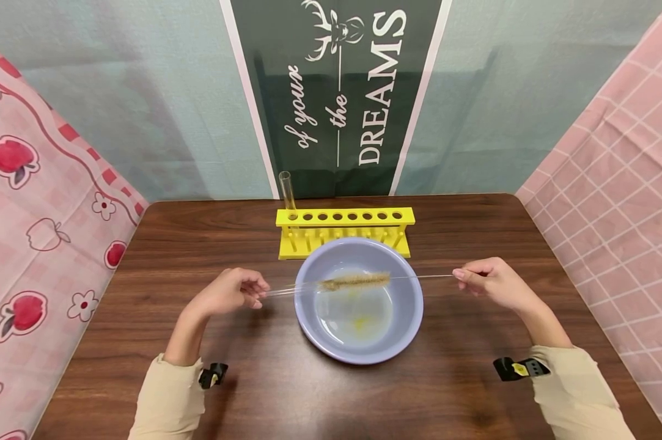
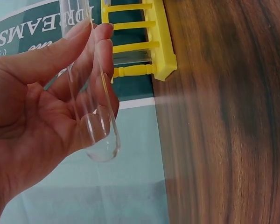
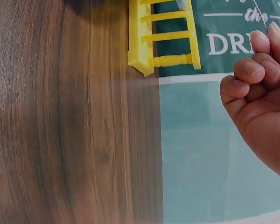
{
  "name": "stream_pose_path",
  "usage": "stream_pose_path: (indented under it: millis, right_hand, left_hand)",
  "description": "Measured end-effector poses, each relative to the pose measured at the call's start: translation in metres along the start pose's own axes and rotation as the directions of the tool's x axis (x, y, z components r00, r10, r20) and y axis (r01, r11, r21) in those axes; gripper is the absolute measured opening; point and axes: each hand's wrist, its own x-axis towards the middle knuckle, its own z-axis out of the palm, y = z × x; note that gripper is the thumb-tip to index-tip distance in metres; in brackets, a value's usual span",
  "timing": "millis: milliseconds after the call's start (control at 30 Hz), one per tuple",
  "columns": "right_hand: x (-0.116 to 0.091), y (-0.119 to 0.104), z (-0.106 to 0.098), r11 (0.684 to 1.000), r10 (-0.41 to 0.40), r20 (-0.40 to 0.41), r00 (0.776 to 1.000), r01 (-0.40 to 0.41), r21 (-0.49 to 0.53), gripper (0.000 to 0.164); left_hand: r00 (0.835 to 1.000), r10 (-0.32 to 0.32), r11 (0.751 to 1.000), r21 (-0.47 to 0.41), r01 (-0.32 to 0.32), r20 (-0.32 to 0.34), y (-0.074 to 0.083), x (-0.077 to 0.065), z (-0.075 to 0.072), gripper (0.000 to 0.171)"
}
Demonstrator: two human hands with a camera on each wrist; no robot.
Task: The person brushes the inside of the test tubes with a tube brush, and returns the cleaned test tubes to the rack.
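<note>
In my left hand point(image 1: 233, 292) I hold a clear glass test tube point(image 2: 91, 93) between thumb and fingers, its rounded end near the palm. Its other end reaches over a lavender basin point(image 1: 304, 318) of cloudy, yellow-tinged water. My right hand point(image 1: 487, 282) pinches the thin twisted-wire handle point(image 3: 260, 14) of a test tube brush point(image 1: 364, 280), the other fingers curled. The brush's tan bristles lie level above the basin, in line with the tube. Their left end meets the tube's mouth; how far they reach inside is hard to tell.
Behind the basin stands a yellow test tube rack point(image 1: 344, 217), with one upright test tube point(image 1: 286, 189) in its leftmost hole. All stand on a dark wooden table point(image 1: 220, 232). A printed cloth point(image 1: 171, 122) hangs at the back, pink cloths at both sides.
</note>
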Motion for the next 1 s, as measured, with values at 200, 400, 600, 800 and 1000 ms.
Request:
stream_pose_path:
  millis: [200,400,600,800,1000]
  right_hand:
    - [-0.013,0.009,-0.014,0.999,0.046,-0.106,0.993,-0.043,0.029,0.026]
    - [-0.015,0.016,-0.012,0.999,0.033,-0.090,0.995,-0.031,0.024,0.025]
    - [-0.016,0.017,-0.005,0.999,0.028,-0.071,0.997,-0.025,0.044,0.025]
    - [-0.017,0.020,0.000,0.998,0.025,-0.067,0.997,-0.021,0.063,0.027]
    - [-0.017,0.023,0.004,0.995,0.047,-0.058,0.997,-0.041,0.090,0.028]
  left_hand:
    - [0.981,-0.077,0.994,0.061,0.089,-0.181,-0.008,-0.013,-0.005,0.020]
    - [0.931,-0.027,0.989,0.124,0.077,-0.364,-0.011,-0.011,0.001,0.022]
    - [0.881,-0.012,0.987,0.135,0.086,-0.473,-0.012,-0.008,0.009,0.024]
    - [0.856,-0.101,0.986,0.064,0.154,-0.506,-0.012,-0.007,0.013,0.023]
    - [0.844,-0.117,0.983,0.061,0.175,-0.524,-0.008,0.000,0.015,0.022]
